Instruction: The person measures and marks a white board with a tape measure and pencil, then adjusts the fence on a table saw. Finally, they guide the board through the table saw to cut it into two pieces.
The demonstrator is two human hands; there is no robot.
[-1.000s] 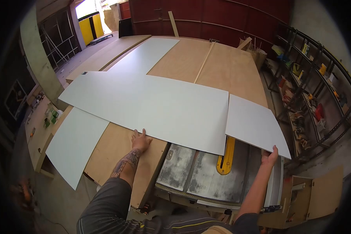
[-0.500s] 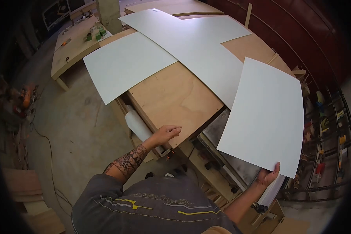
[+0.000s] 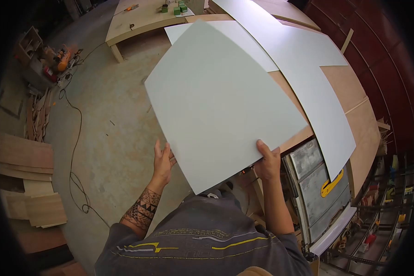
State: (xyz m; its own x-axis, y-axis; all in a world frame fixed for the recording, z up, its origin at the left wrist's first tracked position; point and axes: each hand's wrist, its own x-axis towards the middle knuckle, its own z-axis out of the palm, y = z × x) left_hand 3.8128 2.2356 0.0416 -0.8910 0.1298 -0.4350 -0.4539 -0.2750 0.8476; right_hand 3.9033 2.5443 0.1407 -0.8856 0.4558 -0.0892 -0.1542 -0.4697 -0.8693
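A pale, flat panel [image 3: 221, 101] is held up in front of me, tilted over the workbench. My right hand [image 3: 267, 161] grips its near edge, thumb on top and the other fingers underneath. At the panel's left edge is my left hand [image 3: 163, 161], its fingers apart and upright; whether they touch the edge is unclear. Behind the held panel, a second white panel [image 3: 237, 34] lies partly covered. A long white panel [image 3: 308, 78] lies across the wooden sheets to the right.
A saw table [image 3: 315, 184] with a yellow push tool [image 3: 330, 185] is at right. A wooden table [image 3: 142, 18] with green boxes stands at the back. Cable [image 3: 73, 138] runs over the floor at left, near stacked boards [image 3: 23, 152]. Racks stand at far right.
The panel has moved left from above the saw table, carried by my right hand. My left hand has left the bare wooden board and is now by the panel's left edge. The view has shifted left.
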